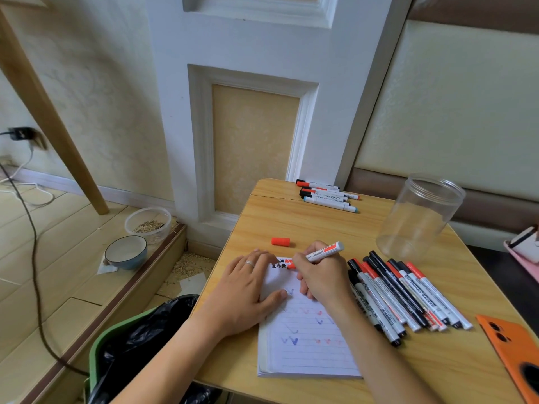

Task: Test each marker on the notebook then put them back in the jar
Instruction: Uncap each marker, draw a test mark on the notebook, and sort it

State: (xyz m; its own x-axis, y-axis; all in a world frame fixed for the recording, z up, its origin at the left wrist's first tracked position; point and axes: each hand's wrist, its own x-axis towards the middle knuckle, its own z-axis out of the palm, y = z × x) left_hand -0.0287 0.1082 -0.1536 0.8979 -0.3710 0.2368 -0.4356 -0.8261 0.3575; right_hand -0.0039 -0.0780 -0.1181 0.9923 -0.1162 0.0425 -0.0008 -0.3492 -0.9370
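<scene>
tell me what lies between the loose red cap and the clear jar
Between the red cap and the jar, the head view shows only bare table.

Orange phone case (pixel 513 348) on table (pixel 291 223); green bin (pixel 99 345), blue bowl (pixel 126 252) on floor

Worktop (pixel 291 228): yellow wood grain. Notebook (pixel 306 345): white, blue-ruled, blue and red ticks. Held marker (pixel 323 250): white barrel, red label. Loose cap (pixel 280 242): red-orange. Jar (pixel 420 217): clear. Bin (pixel 122 339): green, black liner. Phone case (pixel 513 354): orange.
</scene>
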